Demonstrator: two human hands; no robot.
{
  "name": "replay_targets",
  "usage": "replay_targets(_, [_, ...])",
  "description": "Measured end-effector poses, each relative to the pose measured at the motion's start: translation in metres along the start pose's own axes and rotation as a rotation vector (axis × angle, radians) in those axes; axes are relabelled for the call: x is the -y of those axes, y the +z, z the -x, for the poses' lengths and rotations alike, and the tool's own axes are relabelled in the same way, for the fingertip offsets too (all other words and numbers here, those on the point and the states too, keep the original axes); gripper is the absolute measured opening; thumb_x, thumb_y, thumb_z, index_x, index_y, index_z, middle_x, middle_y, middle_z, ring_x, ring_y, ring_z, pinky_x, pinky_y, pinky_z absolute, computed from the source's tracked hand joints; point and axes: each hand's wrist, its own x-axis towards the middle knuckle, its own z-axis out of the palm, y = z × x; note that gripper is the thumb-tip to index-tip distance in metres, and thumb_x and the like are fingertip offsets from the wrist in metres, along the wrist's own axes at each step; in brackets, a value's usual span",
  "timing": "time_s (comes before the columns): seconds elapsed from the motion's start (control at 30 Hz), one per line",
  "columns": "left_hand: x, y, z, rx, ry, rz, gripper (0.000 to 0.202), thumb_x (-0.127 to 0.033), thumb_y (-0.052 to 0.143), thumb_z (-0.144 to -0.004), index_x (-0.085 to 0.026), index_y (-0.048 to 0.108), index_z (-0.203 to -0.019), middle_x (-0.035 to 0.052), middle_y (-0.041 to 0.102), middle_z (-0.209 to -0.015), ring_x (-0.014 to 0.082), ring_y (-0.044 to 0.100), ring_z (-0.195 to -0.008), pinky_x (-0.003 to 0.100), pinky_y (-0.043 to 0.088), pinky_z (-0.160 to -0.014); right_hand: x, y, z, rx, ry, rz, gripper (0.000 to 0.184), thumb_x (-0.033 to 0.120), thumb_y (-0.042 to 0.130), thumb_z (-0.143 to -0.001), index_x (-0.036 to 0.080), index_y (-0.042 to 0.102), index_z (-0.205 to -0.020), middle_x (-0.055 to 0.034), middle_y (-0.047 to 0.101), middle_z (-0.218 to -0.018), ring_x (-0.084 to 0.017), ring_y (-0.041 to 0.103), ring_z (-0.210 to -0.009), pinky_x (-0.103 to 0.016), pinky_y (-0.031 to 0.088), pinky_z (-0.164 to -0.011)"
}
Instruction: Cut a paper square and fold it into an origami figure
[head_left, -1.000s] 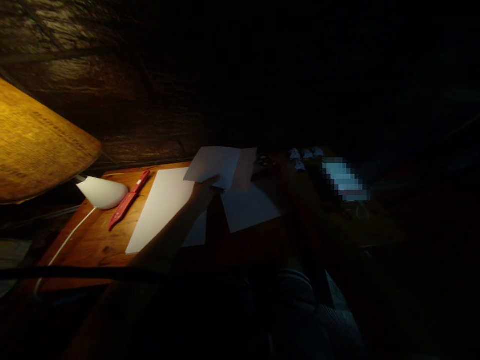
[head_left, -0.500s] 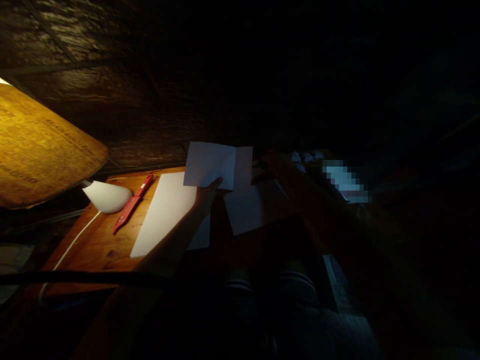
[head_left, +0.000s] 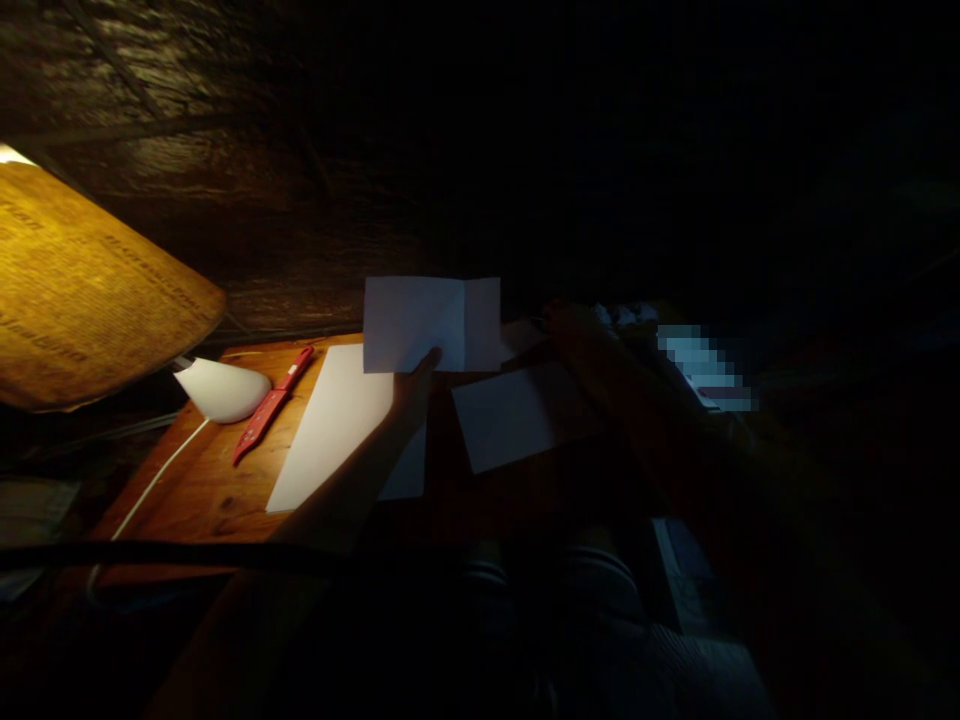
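My left hand (head_left: 415,388) grips a white sheet of paper (head_left: 412,318) by its lower edge, the thumb lying across the front. A fold line runs down the sheet towards its right side. Below it on the desk are a larger stack of white paper (head_left: 330,420) and a separate white sheet (head_left: 506,415). In deep shadow to the right, my right hand (head_left: 562,318) is at the far side of the desk, near a small piece of paper (head_left: 523,338). Darkness hides its fingers and anything in them.
A knife in a red sheath (head_left: 271,405) lies beside the white lamp base (head_left: 223,390) on the wooden desk (head_left: 195,490). The lit lampshade (head_left: 97,290) fills the left. A white cord (head_left: 154,480) hangs over the front edge. A pixelated bright screen (head_left: 705,368) is at right.
The held sheet has turned to face me more squarely and lies flatter across its fold. My right hand has shifted slightly right, and a small paper piece shows near it.
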Motion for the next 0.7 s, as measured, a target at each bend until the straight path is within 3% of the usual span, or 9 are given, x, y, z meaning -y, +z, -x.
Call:
replay_targets(0.07, [-0.001, 0.000, -0.001, -0.007, 0.027, -0.014, 0.048, -0.037, 0.088, -0.067, -0.020, 0.062, -0.104, 0.0032, 0.074, -0.087, 0.0189, 0.073, -0.071, 0.026, 0.058, -0.055, 0.000, 0.003, 0.009, -0.042, 0.036, -0.075, 0.032, 0.017, 0.046, -0.097, 0.010, 0.064, -0.122, -0.0233, 0.068, -0.121, -0.031, 0.066, -0.106, -0.036, 0.049, -0.085])
replay_targets(0.13, [-0.002, 0.001, -0.001, -0.007, 0.027, -0.034, 0.048, -0.042, 0.086, -0.068, -0.020, 0.061, -0.103, -0.0004, 0.069, -0.071, 0.0178, 0.070, -0.058, 0.026, 0.054, -0.048, 0.002, 0.008, 0.017, -0.146, 0.135, -0.315, 0.027, 0.018, 0.051, -0.094, 0.011, 0.062, -0.118, -0.0216, 0.071, -0.108, -0.029, 0.067, -0.095, -0.036, 0.049, -0.079])
replay_targets(0.2, [-0.003, 0.002, -0.002, -0.006, 0.029, -0.045, 0.051, -0.044, 0.086, -0.068, -0.020, 0.060, -0.104, -0.0030, 0.065, -0.063, 0.0182, 0.068, -0.051, 0.026, 0.052, -0.045, 0.009, 0.013, 0.023, -0.213, 0.179, -0.656, 0.019, 0.022, 0.049, -0.096, 0.015, 0.061, -0.109, -0.0128, 0.070, -0.093, -0.021, 0.064, -0.074, -0.033, 0.049, -0.068])
replay_targets(0.27, [-0.005, 0.002, -0.001, -0.018, 0.058, -0.047, 0.053, -0.043, 0.087, -0.067, -0.020, 0.059, -0.106, -0.0023, 0.067, -0.068, 0.0186, 0.070, -0.054, 0.027, 0.054, -0.048, 0.020, 0.016, 0.031, -0.197, 0.162, -1.071, 0.015, 0.032, 0.054, -0.093, 0.020, 0.057, -0.101, -0.0032, 0.066, -0.083, -0.014, 0.057, -0.058, -0.028, 0.046, -0.057])
replay_targets(0.33, [-0.006, 0.001, -0.001, -0.024, 0.093, -0.058, 0.052, -0.042, 0.088, -0.066, -0.021, 0.060, -0.105, -0.0001, 0.071, -0.078, 0.0184, 0.073, -0.060, 0.029, 0.058, -0.053, 0.031, 0.013, 0.042, -0.120, 0.045, -1.371, 0.025, 0.043, 0.068, -0.084, 0.022, 0.056, -0.091, 0.0019, 0.063, -0.077, -0.011, 0.055, -0.057, -0.025, 0.046, -0.055])
replay_targets(0.4, [-0.007, 0.000, -0.001, -0.023, 0.114, -0.072, 0.049, -0.040, 0.088, -0.065, -0.021, 0.061, -0.101, 0.0012, 0.072, -0.082, 0.0189, 0.074, -0.064, 0.031, 0.061, -0.059, 0.040, 0.007, 0.054, 0.019, -0.092, -1.531, 0.035, 0.050, 0.076, -0.075, 0.021, 0.059, -0.087, 0.0020, 0.063, -0.078, -0.010, 0.057, -0.060, -0.024, 0.047, -0.057])
replay_targets(0.53, [-0.008, 0.001, -0.001, -0.014, 0.136, -0.058, 0.044, -0.036, 0.086, -0.063, -0.020, 0.062, -0.095, 0.0025, 0.072, -0.081, 0.0217, 0.075, -0.068, 0.036, 0.062, -0.068, 0.051, -0.004, 0.078, 0.370, -0.254, -1.496, 0.037, 0.044, 0.086, -0.066, 0.017, 0.064, -0.078, 0.0006, 0.065, -0.072, -0.010, 0.057, -0.057, -0.023, 0.046, -0.055])
replay_targets(0.7, [-0.010, 0.004, 0.001, -0.029, 0.147, -0.052, 0.039, -0.035, 0.083, -0.065, -0.019, 0.063, -0.095, 0.0051, 0.074, -0.087, 0.0227, 0.076, -0.074, 0.037, 0.061, -0.070, 0.059, 0.003, 0.087, 0.604, -0.314, -1.449, 0.027, 0.034, 0.085, -0.069, 0.015, 0.071, -0.082, -0.0039, 0.074, -0.078, -0.010, 0.060, -0.058, -0.021, 0.047, -0.052])
